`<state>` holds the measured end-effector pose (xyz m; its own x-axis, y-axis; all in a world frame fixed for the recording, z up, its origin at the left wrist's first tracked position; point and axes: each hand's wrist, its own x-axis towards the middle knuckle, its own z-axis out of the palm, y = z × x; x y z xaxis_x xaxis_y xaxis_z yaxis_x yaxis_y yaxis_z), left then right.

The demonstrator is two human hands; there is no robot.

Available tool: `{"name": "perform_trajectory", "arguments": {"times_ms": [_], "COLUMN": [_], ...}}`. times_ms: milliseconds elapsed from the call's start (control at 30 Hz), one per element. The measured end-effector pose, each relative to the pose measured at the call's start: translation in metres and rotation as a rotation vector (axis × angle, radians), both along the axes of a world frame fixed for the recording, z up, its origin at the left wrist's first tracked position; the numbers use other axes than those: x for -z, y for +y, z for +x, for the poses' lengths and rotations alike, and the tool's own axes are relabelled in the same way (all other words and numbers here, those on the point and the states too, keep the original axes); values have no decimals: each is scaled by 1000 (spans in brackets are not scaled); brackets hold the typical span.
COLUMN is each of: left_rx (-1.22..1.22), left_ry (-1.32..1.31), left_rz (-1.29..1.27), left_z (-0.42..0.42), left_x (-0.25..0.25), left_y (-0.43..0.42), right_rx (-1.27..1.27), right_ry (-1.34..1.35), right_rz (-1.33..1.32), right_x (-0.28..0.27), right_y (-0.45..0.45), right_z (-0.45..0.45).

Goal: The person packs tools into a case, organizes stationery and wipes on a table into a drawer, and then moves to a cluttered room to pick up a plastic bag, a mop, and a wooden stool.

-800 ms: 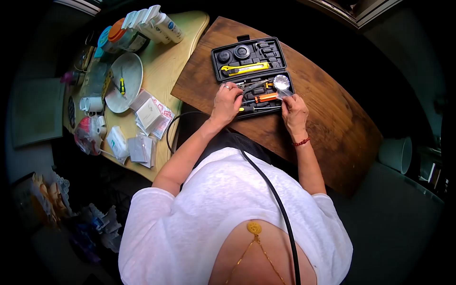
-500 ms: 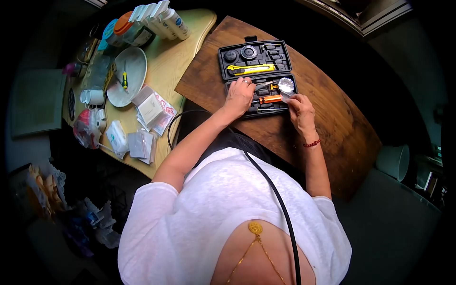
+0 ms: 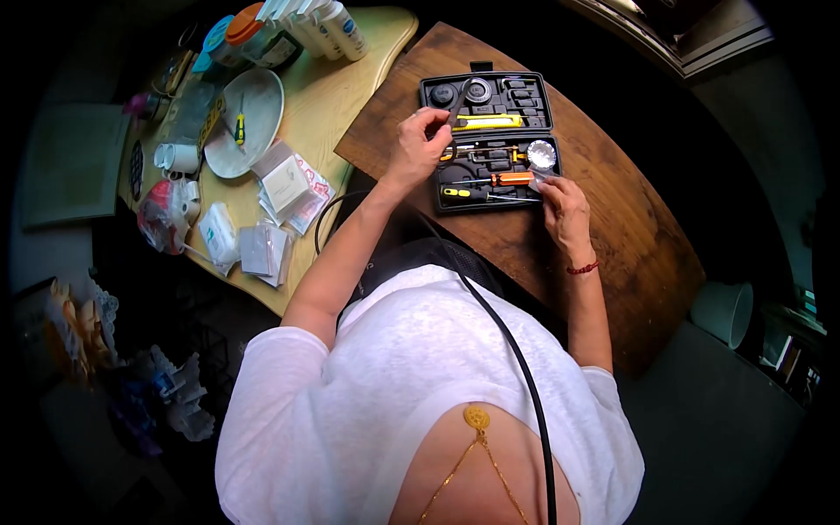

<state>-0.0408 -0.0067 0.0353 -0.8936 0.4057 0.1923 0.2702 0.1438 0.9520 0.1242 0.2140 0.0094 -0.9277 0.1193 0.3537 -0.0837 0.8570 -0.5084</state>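
Note:
My left hand point(image 3: 418, 150) is closed around dark-handled scissors point(image 3: 460, 98), raised over the left side of an open black tool case point(image 3: 549, 103). A yellow utility knife point(image 3: 488, 122) rests in the case's lid, partly behind the scissors. My right hand point(image 3: 567, 210) pinches a clear plastic piece point(image 3: 537, 178) at the case's right edge, just below a round silvery item point(image 3: 542, 155). Beside those fingertips, an orange-handled screwdriver point(image 3: 512, 178) lies in the lower tray. Below it is a yellow-and-black screwdriver point(image 3: 464, 193).
The case stands on a dark wooden table point(image 3: 630, 227). On the lighter table at left are a white plate point(image 3: 262, 96) bearing another screwdriver point(image 3: 240, 129), small packets point(image 3: 284, 185), jars point(image 3: 254, 39) and white bottles point(image 3: 341, 33). A black cable point(image 3: 503, 328) runs across my front.
My left hand has lifted away from the tray with the scissors, uncovering the yellow-and-black screwdriver handle. My right hand keeps its pinch on the clear plastic. The view has shifted slightly.

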Motion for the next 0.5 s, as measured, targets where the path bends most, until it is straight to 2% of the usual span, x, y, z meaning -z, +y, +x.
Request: {"name": "perform_trajectory", "arguments": {"times_ms": [233,367,500], "left_rx": [-39,-48,-18], "left_ry": [-161,-160,-240], "left_rz": [-99,-153,-140], "left_z": [10,16,23], "left_x": [-10,-2,7], "left_y": [-37,-48,-51], "right_rx": [71,101,-12], "right_ry": [164,249,269], "right_rz": [-58,-47,-13], "right_x": [4,-10,-15], "right_y": [-8,-19,-42], "right_z": [-6,-8,-31]}}
